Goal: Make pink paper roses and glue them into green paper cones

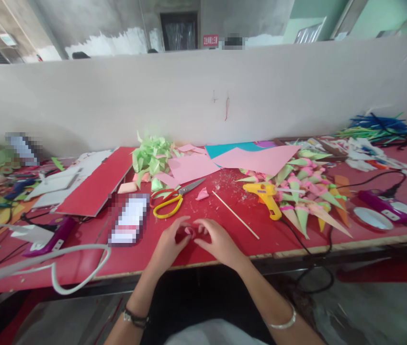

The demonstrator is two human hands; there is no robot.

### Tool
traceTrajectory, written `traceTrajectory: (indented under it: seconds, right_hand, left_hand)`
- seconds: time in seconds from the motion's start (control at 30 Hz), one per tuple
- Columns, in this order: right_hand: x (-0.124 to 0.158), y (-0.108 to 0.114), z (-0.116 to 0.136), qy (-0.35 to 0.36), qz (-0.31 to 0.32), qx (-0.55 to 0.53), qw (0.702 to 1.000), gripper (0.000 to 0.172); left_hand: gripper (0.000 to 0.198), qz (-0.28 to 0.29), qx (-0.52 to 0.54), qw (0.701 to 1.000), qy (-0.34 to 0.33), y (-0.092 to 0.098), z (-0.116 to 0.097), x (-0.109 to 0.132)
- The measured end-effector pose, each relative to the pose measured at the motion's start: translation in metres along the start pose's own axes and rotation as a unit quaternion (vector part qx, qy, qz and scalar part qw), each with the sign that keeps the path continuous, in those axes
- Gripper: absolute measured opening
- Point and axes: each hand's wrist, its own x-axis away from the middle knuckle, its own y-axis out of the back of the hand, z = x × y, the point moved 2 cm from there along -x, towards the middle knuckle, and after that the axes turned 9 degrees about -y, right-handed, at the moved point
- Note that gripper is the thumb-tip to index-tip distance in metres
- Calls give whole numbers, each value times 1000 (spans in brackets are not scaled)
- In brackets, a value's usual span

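My left hand point(170, 243) and my right hand point(216, 242) meet near the front edge of the red table point(203, 258). Their fingers curl together around a small pink paper piece point(189, 231), mostly hidden between them. Just beyond my hands lie yellow-handled scissors point(175, 198), a scrap of pink paper point(202, 194) and a thin wooden stick point(235, 214). A yellow glue gun point(266, 195) rests to the right of the stick.
Pink paper sheets point(232, 163) and green paper scraps point(151, 158) lie farther back. Several green and pink paper cones point(304, 191) are piled at right. A phone point(130, 219) lies left of my hands. Cables, a white board and a grey partition surround the work area.
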Motion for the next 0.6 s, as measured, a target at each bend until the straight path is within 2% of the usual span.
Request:
traceTrajectory:
  seconds: [0.27,0.47,0.6]
  right_hand:
    - [-9,-7,1,3,-9,72,997,17]
    - [-10,-7,-2,-2,10,57,998,17]
    - [-12,-3,-3,10,33,24,999,15]
  left_hand:
    - [31,-2,-25,1000,-11,-1,0,1]
    - [21,-29,-73,997,-24,-1,2,0]
    - [28,-27,-77,995,-50,0,3,1]
